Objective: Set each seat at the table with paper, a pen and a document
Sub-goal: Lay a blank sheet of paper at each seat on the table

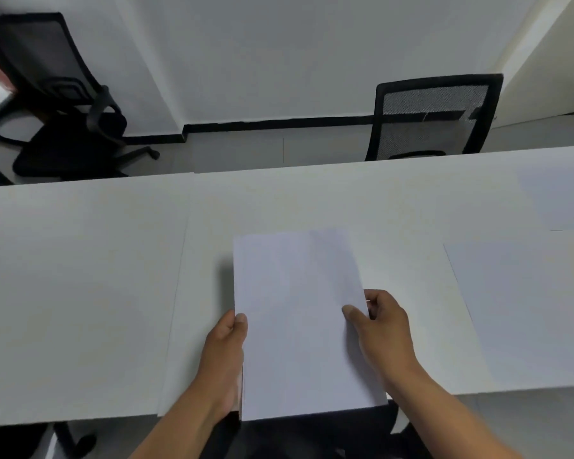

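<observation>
I hold a stack of white paper (295, 319) above the near edge of the white table (80, 276). My left hand (224, 352) grips the stack's left edge, thumb on top. On the right edge, my right hand (381, 326) pinches the top sheet, thumb on its face and fingers curled behind. A white sheet (517, 309) lies flat on the table to the right. Farther back at the right edge lies another sheet (557, 197). No pen is in view.
A black mesh chair (434, 117) stands at the table's far side, right of centre. Another black office chair (57, 104) sits turned away at the far left, off the table. White walls close in behind.
</observation>
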